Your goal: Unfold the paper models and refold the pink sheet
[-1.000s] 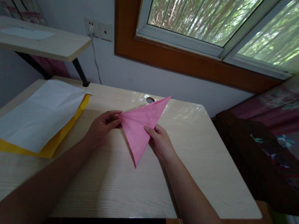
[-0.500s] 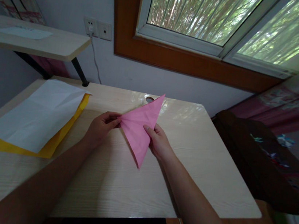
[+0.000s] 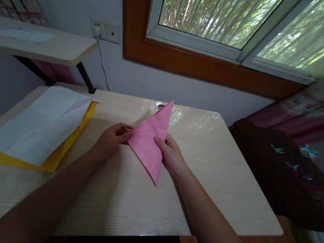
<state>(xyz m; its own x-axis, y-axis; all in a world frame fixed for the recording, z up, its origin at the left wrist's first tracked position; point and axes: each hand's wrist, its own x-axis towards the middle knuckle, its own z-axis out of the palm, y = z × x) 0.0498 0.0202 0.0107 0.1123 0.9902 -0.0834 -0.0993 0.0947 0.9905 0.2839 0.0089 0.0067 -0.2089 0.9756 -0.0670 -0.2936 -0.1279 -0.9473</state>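
A pink sheet of paper [image 3: 149,136], folded into a triangle, is held up above the light wood-grain table [image 3: 213,184]. Its long edge is on the right, with one corner pointing up and away and another down towards me. My left hand [image 3: 115,137] pinches the left corner between thumb and fingers. On the right edge, my right hand [image 3: 170,150] grips the paper, thumb on the front face and the other fingers mostly hidden behind it.
White paper [image 3: 45,122] overlaps a yellow sheet [image 3: 55,161] on the table's left side. A raised shelf [image 3: 66,51] on black legs stands at the back left. Behind the table are a cable [image 3: 102,64] and a window [image 3: 203,11]; dark furniture [image 3: 277,172] is at the right.
The pink paper has turned slightly: its top corner moved left and its lower corner right, so the long edge is more upright. Both hands keep their hold.
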